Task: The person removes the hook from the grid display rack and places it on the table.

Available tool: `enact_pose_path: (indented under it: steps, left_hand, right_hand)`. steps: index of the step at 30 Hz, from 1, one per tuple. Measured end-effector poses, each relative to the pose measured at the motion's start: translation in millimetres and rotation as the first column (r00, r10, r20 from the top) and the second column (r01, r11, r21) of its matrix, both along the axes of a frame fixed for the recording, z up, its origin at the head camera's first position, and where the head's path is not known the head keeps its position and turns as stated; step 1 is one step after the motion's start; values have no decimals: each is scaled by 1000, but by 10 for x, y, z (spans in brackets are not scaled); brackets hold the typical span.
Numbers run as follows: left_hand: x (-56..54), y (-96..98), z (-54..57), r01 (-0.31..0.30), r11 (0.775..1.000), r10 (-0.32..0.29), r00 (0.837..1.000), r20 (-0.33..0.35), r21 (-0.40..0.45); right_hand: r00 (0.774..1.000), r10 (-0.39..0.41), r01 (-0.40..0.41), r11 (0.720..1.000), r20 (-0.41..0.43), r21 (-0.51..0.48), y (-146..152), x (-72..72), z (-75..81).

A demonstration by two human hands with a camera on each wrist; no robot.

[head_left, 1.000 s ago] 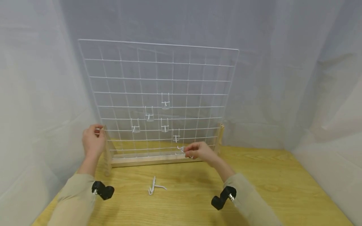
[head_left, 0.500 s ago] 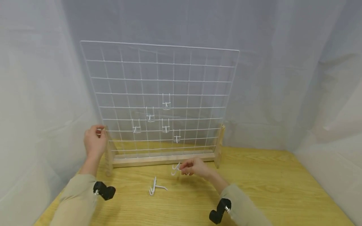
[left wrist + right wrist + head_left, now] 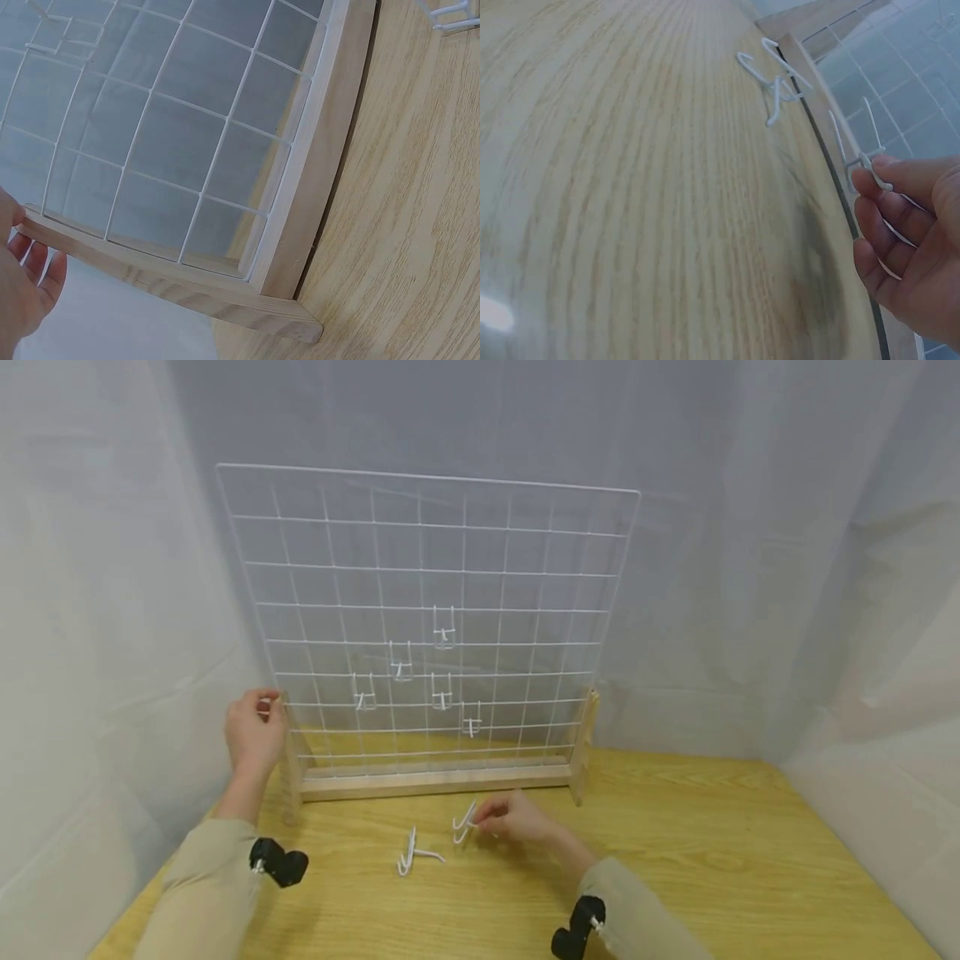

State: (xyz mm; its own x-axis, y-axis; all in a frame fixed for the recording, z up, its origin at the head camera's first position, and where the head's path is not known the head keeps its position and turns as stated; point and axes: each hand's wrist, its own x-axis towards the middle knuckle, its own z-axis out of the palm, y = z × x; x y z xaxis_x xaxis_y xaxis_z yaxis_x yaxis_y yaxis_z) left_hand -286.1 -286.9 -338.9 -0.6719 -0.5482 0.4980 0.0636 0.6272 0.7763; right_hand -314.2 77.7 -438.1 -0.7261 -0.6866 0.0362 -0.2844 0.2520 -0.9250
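Observation:
A white wire grid panel (image 3: pixel 427 477) stands upright in a wooden stand (image 3: pixel 435 782). At the stand's left post (image 3: pixel 180 289), my left hand (image 3: pixel 257 732) pinches the top end, thumb on one side and fingers on the other. My right hand (image 3: pixel 519 818) is low in front of the stand. Between its thumb and index finger it pinches a white wire display hook (image 3: pixel 870 124), whose two prongs point away from the fingertips. A second display hook (image 3: pixel 410 852) lies on the table, left of the right hand. Several similar hooks hang on the grid, one of them high up (image 3: pixel 444 639).
The yellow wood-grain table (image 3: pixel 712 860) spreads around the stand and to the right. White sheeting (image 3: pixel 787 635) hangs behind and on both sides. Each sleeve carries a black camera mount, such as the left mount (image 3: pixel 279 862).
My right hand, holding the hook, has come down from the lower right of the grid toward the table, slightly leftward. The left hand keeps its grip on the post.

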Motion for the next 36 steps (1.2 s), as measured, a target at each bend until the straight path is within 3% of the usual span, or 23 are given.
enact_pose_path:
  steps: [5, 13, 18, 30, 36]
  left_hand:
    - [-4, 8, -4, -7, 1000, 7, 1000, -14, -4]
    - [-1, 4, -14, -10, 1000, 9, 1000, -16, -12]
    - [-1, 4, -7, -10, 1000, 10, 1000, -16, -11]
    - [-5, 4, 13, -7, 1000, 7, 1000, -14, -10]
    - [-1, 6, 3, -9, 1000, 9, 1000, -23, -12]
  right_hand:
    - [1000, -20, 20, 998, 6, 68, -59, 42, -42]
    - [1000, 1, -2, 998, 7, 67, -107, 26, -148]
    - [1000, -3, 5, 996, -26, 91, -114, 16, -159]
    - [1000, -5, 5, 997, -11, 73, -124, 44, -145]
    - [999, 21, -15, 991, -40, 130, -132, 9, -180]
